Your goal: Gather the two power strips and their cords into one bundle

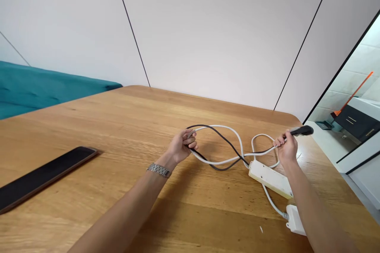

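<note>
Both hands' grip holds cables (225,142) looped between, above power strip (270,178)

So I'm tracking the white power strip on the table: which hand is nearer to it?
Right. The right hand grips the black plug just above the white power strip, its forearm crossing the strip's end. The left hand holds the cables well off to the strip's left.

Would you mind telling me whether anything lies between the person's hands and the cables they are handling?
Nothing visible does. The left hand already grips the black cable and white cable together, and the right hand holds the black plug. The white power strip lies beside them on the wooden table.
</note>
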The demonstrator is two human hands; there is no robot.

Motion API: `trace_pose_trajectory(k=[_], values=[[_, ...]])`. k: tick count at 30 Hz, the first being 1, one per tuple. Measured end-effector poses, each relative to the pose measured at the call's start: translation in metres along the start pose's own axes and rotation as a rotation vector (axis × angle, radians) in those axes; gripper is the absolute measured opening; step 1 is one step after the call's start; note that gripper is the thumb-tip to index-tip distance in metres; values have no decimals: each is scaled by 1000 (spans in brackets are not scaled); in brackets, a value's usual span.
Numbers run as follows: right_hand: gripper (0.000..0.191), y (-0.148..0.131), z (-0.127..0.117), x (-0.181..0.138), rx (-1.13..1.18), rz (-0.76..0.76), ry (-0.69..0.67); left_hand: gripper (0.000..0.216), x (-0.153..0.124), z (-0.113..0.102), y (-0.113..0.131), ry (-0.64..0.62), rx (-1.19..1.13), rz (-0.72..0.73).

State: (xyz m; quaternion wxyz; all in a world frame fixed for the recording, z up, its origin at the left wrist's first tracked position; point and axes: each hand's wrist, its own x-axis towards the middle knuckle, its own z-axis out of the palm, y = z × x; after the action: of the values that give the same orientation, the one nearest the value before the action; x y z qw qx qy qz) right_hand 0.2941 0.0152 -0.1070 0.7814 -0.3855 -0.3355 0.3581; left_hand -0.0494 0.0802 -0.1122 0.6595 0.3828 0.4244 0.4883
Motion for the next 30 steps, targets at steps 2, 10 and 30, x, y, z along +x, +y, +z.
trace_pose_trajectory(k=[2, 10, 30], values=[[34, -2, 18, -13, -247, -70, -155, 33, -7, 21, 6, -77, -163, -60], [15, 10, 72, -49, -1414, 97, -797, 58, -56, 82, 20, -367, 81, 233], [63, 15, 73, -78, -156, 141, -313, 42, -36, 136, -58, -27, 32, 226]])
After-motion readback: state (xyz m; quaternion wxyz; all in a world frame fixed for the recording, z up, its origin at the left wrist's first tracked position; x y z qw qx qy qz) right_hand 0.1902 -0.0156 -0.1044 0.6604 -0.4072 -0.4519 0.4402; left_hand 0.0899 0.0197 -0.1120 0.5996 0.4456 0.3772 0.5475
